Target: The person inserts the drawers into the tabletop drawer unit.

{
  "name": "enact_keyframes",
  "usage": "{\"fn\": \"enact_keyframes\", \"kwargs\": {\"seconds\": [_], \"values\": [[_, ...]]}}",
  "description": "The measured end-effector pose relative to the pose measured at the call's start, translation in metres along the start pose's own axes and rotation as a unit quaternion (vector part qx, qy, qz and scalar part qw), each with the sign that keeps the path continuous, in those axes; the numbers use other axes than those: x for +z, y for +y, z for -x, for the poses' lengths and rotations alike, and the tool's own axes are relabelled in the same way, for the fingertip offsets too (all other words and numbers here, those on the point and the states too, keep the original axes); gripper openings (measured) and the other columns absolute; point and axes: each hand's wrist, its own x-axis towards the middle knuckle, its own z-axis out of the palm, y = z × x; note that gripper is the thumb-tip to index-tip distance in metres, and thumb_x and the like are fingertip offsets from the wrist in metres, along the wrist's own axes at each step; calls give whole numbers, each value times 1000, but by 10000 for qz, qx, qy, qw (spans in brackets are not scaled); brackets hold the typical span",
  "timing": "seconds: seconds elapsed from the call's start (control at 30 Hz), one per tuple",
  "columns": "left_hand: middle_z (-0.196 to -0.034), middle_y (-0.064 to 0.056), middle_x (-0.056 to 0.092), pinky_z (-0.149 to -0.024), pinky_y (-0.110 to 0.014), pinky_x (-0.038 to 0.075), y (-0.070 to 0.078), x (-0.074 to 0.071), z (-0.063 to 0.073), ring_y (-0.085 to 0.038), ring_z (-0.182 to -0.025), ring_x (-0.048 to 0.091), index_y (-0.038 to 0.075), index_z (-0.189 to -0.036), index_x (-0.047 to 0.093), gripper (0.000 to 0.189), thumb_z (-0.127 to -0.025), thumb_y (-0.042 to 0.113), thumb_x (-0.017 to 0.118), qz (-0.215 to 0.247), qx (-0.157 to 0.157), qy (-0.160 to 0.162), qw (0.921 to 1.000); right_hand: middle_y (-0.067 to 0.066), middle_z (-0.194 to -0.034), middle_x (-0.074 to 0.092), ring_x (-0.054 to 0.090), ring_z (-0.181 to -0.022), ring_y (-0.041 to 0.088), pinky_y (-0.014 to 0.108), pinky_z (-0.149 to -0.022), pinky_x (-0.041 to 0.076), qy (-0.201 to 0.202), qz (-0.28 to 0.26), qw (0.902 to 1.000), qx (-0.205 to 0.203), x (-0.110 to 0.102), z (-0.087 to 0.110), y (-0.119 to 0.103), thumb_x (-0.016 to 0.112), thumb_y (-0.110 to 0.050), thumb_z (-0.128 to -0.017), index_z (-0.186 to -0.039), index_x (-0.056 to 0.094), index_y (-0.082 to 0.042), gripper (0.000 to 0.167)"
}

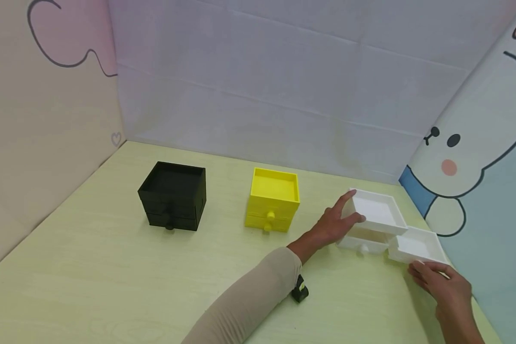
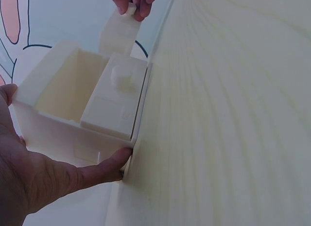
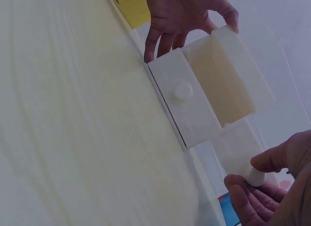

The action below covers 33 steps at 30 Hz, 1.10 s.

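Note:
At the right of the table stands a small white drawer cabinet, its upper slot hollow and its lower drawer pushed in, with a round knob. My left hand holds the cabinet by its left side, digits spread to the top edge and down near the table. The pulled-out white drawer is beside the cabinet's right front. Thumb and fingers of my right hand pinch this drawer by its round knob.
A yellow drawer cabinet stands left of the white one, and a black drawer cabinet farther left. A small black object with a yellow mark lies beside my left sleeve. Printed cloth walls border the table.

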Motion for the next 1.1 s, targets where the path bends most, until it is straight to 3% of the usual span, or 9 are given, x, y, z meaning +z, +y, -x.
{"fn": "enact_keyframes", "kwargs": {"seconds": [0.27,0.43,0.73,1.1], "values": [[-153,9,40,-102,-61,39,-1,1,-1,-28,-139,37,63,-147,25,64,-90,58,55,1,22,-23,10000,-14,-63,67,70,-63,5,26,-64,59,62,-125,9998,-103,-2,20,-4,71,-12,-92,-101,58,-8,16],[-153,4,41,-102,-60,40,-1,2,-1,-29,-139,38,63,-147,25,64,-90,58,55,-45,15,-5,10000,-16,-66,66,69,-64,4,25,-64,59,96,182,9997,-119,-5,23,-3,68,-16,-95,-111,52,-5,25],[-152,8,41,-102,-60,40,-1,1,-2,-28,-138,38,64,-146,24,64,-89,59,54,-26,0,-5,10000,-14,-65,69,71,-64,6,25,-63,58,10,-313,9995,-71,-10,27,3,72,-15,-92,-102,58,-10,19],[-151,5,43,-102,-59,40,-1,0,-3,-27,-136,40,64,-146,24,64,-89,59,54,-94,-51,14,9999,-16,-69,67,69,-65,3,25,-66,58,162,320,9993,48,-10,36,6,67,-19,-96,-113,51,-7,27]]}}
